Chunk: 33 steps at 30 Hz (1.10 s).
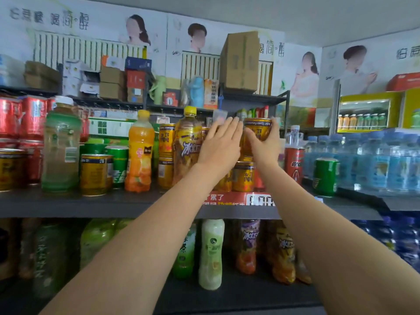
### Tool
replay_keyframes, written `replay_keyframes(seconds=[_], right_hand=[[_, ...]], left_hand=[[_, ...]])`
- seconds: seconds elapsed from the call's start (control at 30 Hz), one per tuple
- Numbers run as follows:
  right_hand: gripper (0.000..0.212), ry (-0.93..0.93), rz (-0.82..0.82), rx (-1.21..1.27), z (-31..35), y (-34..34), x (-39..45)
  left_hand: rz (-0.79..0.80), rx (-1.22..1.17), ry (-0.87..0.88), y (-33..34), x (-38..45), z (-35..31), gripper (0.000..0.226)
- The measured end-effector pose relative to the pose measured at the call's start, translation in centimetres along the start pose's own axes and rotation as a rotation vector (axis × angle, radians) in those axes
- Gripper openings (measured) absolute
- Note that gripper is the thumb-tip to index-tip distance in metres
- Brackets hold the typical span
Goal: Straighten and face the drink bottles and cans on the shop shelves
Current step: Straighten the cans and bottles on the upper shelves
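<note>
On the middle shelf (68, 204), toward its right half, the right hand (264, 145) wraps its fingers around a gold can (258, 129) held at the top of a stack of like cans. Beside it the left hand (221, 146) is spread flat, fingers together, palm toward the stack and overlapping an iced tea bottle (187, 144). An orange juice bottle (139, 153) stands upright further left, near the front edge.

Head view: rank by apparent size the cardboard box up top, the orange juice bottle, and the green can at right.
1. cardboard box
2. orange juice bottle
3. green can
The box sits farther back, so its real lead may be bigger.
</note>
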State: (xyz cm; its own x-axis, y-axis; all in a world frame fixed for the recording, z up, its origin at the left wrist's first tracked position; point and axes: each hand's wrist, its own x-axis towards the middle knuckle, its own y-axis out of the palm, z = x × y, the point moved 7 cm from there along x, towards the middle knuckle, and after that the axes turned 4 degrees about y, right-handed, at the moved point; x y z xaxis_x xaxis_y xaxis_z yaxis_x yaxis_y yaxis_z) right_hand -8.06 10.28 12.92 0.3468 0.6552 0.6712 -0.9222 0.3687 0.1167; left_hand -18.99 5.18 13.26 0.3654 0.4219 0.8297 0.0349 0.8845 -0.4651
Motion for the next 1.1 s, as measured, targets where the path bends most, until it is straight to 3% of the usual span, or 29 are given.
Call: replay_keyframes(seconds=[0.2,0.53,0.63,0.7,0.77,0.87,1.0,1.1], right_hand=[[0.074,0.056,0.16,0.012,-2.3,0.8,1.9],[0.064,0.024,0.176,-0.027,-3.8,3.1,1.8],[0.069,-0.091,0.125,-0.162,-3.3,2.7,1.6],[0.07,-0.265,0.065,-0.408,-2.6,2.7,0.5],[0.061,-0.463,0.028,-0.614,-2.4,3.3,-1.1],[0.051,-0.565,-0.003,-0.764,-3.0,3.3,-2.0],[0.05,-0.615,0.025,-0.794,-1.6,3.1,-2.4],[0.049,-0.646,0.035,-0.648,1.6,3.6,-3.5]], left_hand=[[0.092,0.078,-0.114,1.9,0.3,0.4,0.066],[0.096,0.09,-0.098,2.3,0.2,0.6,0.068],[0.098,0.098,-0.104,2.5,0.2,0.3,0.068],[0.106,0.121,-0.109,2.8,0.1,0.4,0.069],[0.104,0.148,-0.097,2.8,0.1,0.4,0.069],[0.115,0.169,-0.085,2.8,0.1,0.4,0.068],[0.05,0.153,-0.05,1.7,-0.7,0.7,0.064],[-0.17,-0.01,-0.221,-0.5,-3.6,2.8,0.057]])
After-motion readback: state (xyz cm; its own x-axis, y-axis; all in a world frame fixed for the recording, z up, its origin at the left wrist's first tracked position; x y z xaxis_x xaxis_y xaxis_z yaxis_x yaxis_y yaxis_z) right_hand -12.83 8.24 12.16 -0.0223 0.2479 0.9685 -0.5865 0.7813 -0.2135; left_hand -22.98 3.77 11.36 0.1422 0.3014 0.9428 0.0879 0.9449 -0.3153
